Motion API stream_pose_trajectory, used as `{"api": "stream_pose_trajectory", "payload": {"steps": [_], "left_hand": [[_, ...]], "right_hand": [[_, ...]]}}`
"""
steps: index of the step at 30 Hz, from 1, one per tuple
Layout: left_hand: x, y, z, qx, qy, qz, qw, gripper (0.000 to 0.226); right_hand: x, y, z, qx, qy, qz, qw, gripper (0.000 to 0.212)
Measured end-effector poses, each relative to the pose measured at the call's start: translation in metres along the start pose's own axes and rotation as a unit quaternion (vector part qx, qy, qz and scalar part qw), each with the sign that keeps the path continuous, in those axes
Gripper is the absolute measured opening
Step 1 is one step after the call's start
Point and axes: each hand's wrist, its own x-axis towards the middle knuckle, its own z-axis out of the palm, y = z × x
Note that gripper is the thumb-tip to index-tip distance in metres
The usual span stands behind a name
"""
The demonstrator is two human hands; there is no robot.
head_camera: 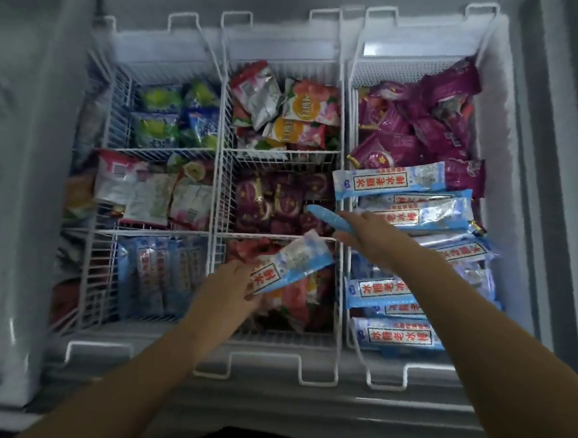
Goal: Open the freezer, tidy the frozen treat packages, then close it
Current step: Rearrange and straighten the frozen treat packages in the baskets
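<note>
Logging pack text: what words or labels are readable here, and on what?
"冰糖老冰棒", red in a boxed label: long blue-and-white plastic ice-bar wrappers, at the right.
"冰棒", the rest covered: same wrapper in the left hand.
Pink peach wrappers' orange circles, purple packs: too blurred.

White coated wire baskets (223, 194), glossy crinkled plastic of blue-and-white wrappers (399, 337), shiny film of purple wrappers (431, 132), foil-like silvery wrapper (258, 95), rough matt frost on freezer wall (496, 130)

Open freezer (499, 137), white wire baskets (219, 180) full of frozen treat packages (392, 140)
</note>
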Motion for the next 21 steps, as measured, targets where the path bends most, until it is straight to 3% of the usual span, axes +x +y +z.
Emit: {"api": "stream_pose_trajectory", "payload": {"steps": [2, 4, 9, 12, 15, 21], "left_hand": [[-0.019, -0.038, -0.014, -0.082, 0.022, -0.079, 0.993, 0.019], [-0.035, -0.076, -0.023, -0.139, 0.048, -0.157, 0.977, 0.016], [-0.047, -0.165, -0.031, -0.160, 0.031, -0.298, 0.941, 0.013], [-0.036, -0.200, -0.027, -0.153, 0.010, -0.329, 0.932, 0.019], [-0.019, -0.224, -0.014, -0.140, 0.006, -0.335, 0.932, 0.019], [0.017, -0.262, 0.032, -0.081, -0.085, -0.339, 0.934, 0.011]], "right_hand": [[0.011, -0.030, 0.012, 0.005, -0.025, -0.015, 1.000, 0.053], [0.020, -0.062, 0.027, -0.022, -0.050, -0.045, 0.998, 0.054], [0.037, -0.158, 0.062, -0.144, -0.064, -0.175, 0.972, 0.057], [0.055, -0.217, 0.098, -0.279, -0.027, -0.287, 0.916, 0.045], [0.074, -0.263, 0.140, -0.331, -0.029, -0.353, 0.875, 0.034], [0.117, -0.299, 0.214, -0.327, -0.128, -0.330, 0.876, 0.037]]}}
